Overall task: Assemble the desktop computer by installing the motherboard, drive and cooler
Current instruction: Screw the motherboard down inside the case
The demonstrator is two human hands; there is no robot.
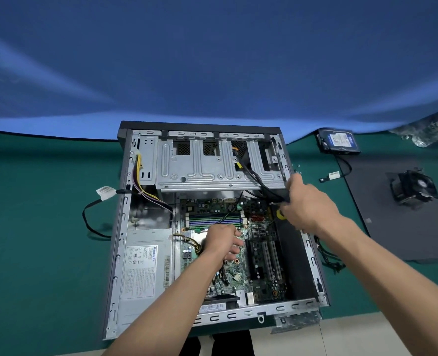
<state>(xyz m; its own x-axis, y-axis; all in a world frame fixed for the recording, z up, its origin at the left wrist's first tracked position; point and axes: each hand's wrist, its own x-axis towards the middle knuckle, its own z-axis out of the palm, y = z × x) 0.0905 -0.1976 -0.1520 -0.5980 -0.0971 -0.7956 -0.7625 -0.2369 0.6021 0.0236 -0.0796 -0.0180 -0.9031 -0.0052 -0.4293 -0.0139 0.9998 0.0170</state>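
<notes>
An open grey computer case [125, 253] lies flat on the green table. The green motherboard [261, 278] sits inside it, at the lower right. My left hand [221, 240] rests on the board near its middle, fingers curled down; whether it holds anything I cannot tell. My right hand [305, 201] grips a bundle of black cables [259, 182] at the case's right wall, below the metal drive cage [200, 165]. Something yellow shows under that hand. The hard drive [338, 140] and the black cooler [413, 187] lie outside the case at the right.
The silver power supply [143, 265] fills the case's lower left, with yellow and purple wires running up from it. A black cable with a white plug [105, 192] hangs out on the left. A dark side panel [397, 227] lies at the right. Blue cloth covers the back.
</notes>
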